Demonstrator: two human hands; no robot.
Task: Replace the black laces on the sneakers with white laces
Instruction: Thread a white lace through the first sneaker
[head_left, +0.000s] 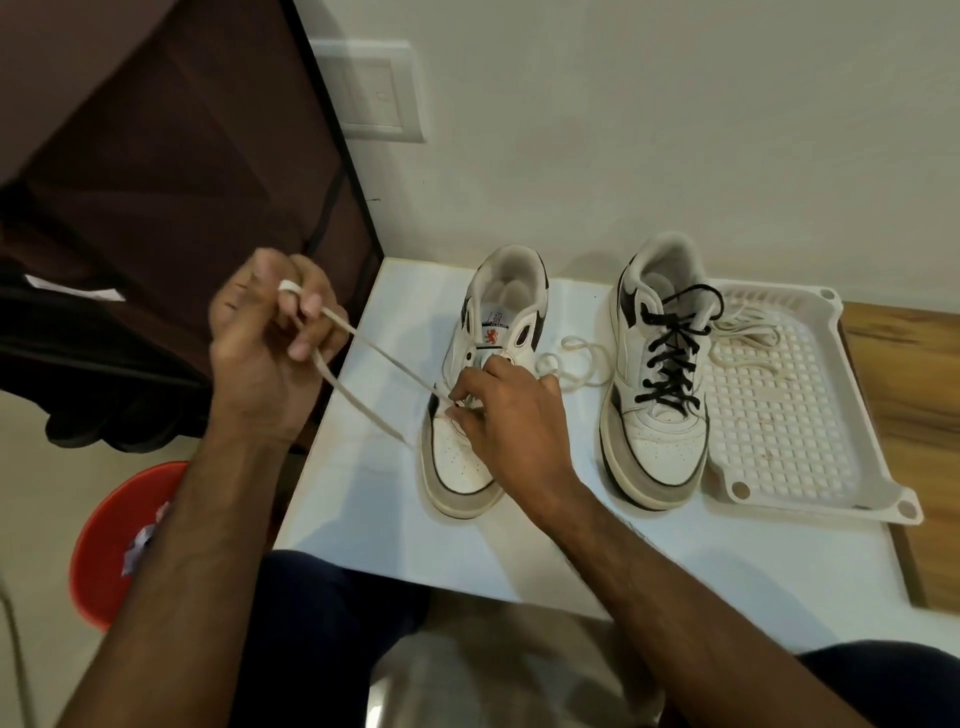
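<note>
Two white sneakers stand on a white table (363, 493). The left sneaker (467, 467) has no black lace. A white lace (374, 358) runs from its lower eyelets up and left to my left hand (265, 343), which grips it raised above the table's left edge. My right hand (504, 410) rests on the left sneaker's vamp, its fingertips pinching the lace at the eyelets. The lace's other end loops loose (587, 364) between the shoes. The right sneaker (654, 395) carries black laces (670, 358), untied at the top.
A white perforated plastic tray (789, 441) lies right of the shoes, with another white lace (743, 332) at its far end. Left of the table stand a dark brown fabric cabinet (182, 156) and a red bucket (109, 545) on the floor. A white wall is behind.
</note>
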